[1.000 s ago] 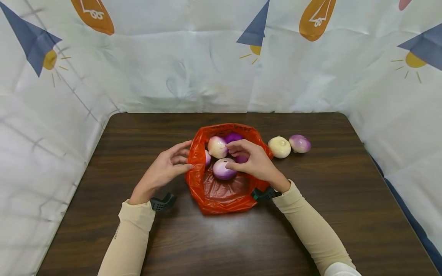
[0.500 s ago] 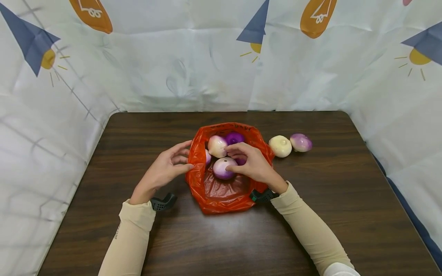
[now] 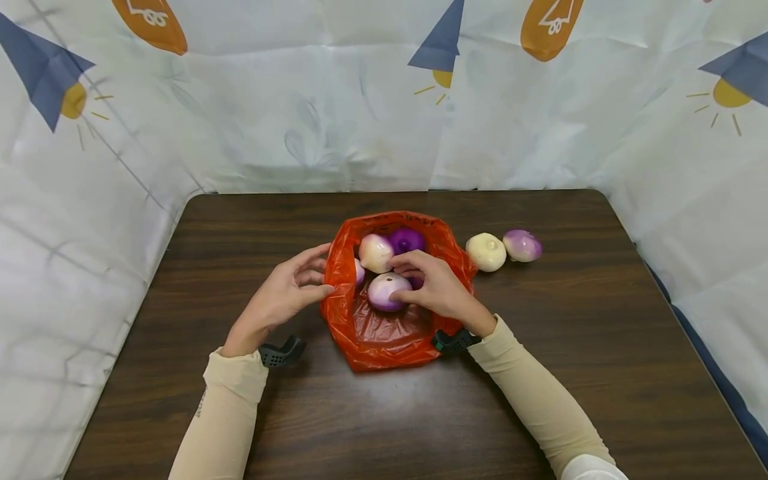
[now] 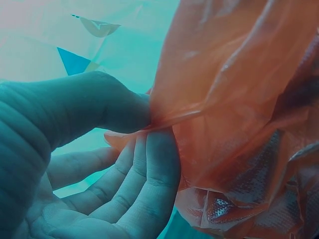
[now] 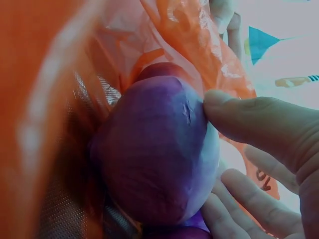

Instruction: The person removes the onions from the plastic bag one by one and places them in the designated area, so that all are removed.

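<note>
In the head view, a red plastic bag (image 3: 390, 350) stands wide at the mouth on the table, with several peeled onions inside. My left hand (image 3: 288, 290) pinches the left rim of the bag between thumb and fingers, and the left wrist view shows the thin film (image 4: 214, 84) caught there. My right hand (image 3: 438, 287) reaches inside the bag. Its thumb and curled fingers hold the nearest purple-white onion (image 3: 385, 293), which fills the right wrist view. Just behind it are a pale onion (image 3: 375, 253) and a deep purple onion (image 3: 407, 239).
On the table (image 3: 384, 427), right of the bag, a cream-white onion (image 3: 487, 252) lies beside a purple onion (image 3: 523, 246). A printed white cloth (image 3: 372, 120) hangs behind the table and along both sides.
My right hand has shifted very slightly left and down at the near onion. The left hand keeps its grip on the bag's rim. The head view has tilted a little.
</note>
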`<state>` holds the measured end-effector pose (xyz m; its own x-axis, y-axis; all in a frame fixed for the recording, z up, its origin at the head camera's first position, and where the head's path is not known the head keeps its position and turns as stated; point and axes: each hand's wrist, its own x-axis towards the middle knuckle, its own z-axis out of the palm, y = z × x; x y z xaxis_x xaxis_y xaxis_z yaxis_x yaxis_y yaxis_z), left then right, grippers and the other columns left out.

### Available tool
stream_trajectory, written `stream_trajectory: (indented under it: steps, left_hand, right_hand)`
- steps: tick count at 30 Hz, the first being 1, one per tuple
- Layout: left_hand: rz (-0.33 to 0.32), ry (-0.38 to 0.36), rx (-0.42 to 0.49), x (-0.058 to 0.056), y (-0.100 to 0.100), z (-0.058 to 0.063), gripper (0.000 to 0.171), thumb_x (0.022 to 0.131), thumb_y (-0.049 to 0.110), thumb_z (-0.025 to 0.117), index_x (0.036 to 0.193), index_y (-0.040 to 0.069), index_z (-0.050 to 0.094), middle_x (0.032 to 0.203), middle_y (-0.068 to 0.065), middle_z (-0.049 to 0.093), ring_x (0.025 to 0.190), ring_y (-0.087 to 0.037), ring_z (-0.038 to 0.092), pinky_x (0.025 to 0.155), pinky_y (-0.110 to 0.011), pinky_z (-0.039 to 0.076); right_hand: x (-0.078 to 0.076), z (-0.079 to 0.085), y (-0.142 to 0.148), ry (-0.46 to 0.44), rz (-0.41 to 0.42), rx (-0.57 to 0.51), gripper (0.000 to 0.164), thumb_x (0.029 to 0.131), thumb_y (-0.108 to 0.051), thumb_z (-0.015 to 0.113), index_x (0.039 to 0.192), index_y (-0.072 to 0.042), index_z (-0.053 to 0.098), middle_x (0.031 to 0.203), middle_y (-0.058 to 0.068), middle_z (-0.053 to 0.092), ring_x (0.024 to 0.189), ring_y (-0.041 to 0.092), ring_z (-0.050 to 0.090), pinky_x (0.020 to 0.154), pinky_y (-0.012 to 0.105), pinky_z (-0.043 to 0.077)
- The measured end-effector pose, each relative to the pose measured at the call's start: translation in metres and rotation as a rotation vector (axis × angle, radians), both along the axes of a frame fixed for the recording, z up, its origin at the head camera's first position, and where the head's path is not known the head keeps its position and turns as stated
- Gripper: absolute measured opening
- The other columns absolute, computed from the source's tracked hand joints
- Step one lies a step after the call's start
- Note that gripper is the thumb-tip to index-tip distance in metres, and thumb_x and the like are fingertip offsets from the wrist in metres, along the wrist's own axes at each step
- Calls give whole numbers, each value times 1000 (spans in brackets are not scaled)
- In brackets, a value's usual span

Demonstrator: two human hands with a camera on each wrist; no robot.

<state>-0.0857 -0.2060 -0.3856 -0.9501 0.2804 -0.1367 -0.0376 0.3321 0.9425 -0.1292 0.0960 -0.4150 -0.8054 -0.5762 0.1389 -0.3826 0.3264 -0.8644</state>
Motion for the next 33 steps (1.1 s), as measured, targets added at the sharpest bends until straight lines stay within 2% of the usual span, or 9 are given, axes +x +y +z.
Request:
stream_trajectory:
  steps: [8, 14, 25, 33]
  left_hand:
    - [-2, 5, -16, 1, -2, 0, 76, 94, 13, 76, 160, 15, 38, 136, -20, 59, 101, -8, 69, 83, -22, 60]
    - [-5, 2, -33, 0, -3, 0, 77, 94, 14, 76, 161, 15, 37, 137, -21, 59, 102, -9, 69, 83, -22, 60]
    - [-14, 14, 7, 0, -1, 0, 76, 94, 11, 75, 161, 11, 37, 136, -25, 57, 99, -6, 68, 81, -20, 60]
    - [-9, 13, 7, -1, 0, -1, 77, 94, 11, 75, 160, 12, 37, 135, -22, 58, 100, -7, 68, 81, -21, 60]
  right_hand:
    - [0, -2, -3, -16, 11, 16, 61, 77, -13, 92, 131, -6, 65, 131, 11, 67, 120, 27, 69, 105, 38, 57]
    - [4, 0, -4, -5, 39, 47, 62, 78, -17, 92, 133, -9, 65, 132, 10, 67, 120, 24, 69, 105, 37, 57]
    - [6, -2, -4, 27, 41, 124, 65, 77, -21, 93, 134, -9, 65, 133, 9, 68, 120, 23, 69, 104, 39, 57]
    - [8, -1, -6, 48, 67, 170, 65, 77, -25, 93, 133, -8, 66, 133, 7, 68, 123, 22, 67, 106, 40, 56]
